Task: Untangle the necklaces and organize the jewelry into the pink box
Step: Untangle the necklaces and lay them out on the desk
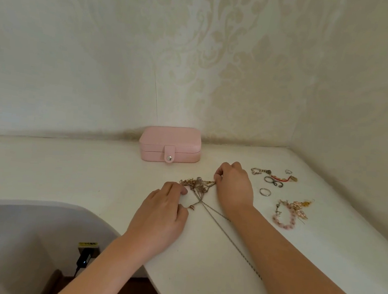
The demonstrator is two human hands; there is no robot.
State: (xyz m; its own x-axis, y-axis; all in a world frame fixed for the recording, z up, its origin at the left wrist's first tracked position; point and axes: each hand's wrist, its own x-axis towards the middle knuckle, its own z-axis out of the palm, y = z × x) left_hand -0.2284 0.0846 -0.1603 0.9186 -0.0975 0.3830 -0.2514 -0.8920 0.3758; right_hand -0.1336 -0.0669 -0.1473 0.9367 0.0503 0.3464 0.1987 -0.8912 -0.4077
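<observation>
Both the left hand (161,214) and right hand (234,188) pinch the tangled necklaces (199,185).

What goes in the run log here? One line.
left hand, right hand: pinching tangled metal necklace chains | pink snap-clasp box: closed | step: untangling
</observation>
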